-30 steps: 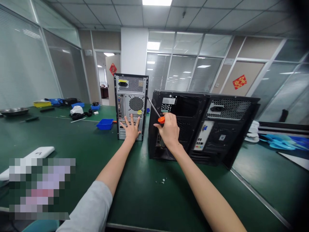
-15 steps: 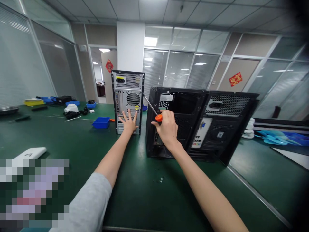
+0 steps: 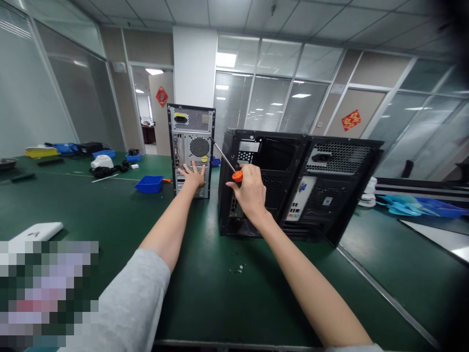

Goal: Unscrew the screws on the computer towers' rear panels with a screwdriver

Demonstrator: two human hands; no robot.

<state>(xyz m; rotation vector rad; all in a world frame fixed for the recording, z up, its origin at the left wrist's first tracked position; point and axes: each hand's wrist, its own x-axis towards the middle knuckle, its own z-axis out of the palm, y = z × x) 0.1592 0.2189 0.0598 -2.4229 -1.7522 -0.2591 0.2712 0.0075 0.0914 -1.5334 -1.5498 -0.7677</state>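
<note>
A silver computer case stands upright with its back panel facing me. Against the lower part of that panel rests my left hand, fingers spread, holding nothing. My right hand is closed around the orange handle of a screwdriver. The screwdriver's shaft points up and left, its tip at the right edge of the silver case beside the fan grille. Behind my right hand stand two black computer cases side by side, the left one with an open bay and the right one with ports.
Several small screws lie on the green table. A blue tray sits left of the silver case. Farther left are a white object, cables and more trays. Blue items lie at the right.
The whole view has shifted slightly, so things sit a little further left and higher. Both hands keep about the same places relative to the silver case.
</note>
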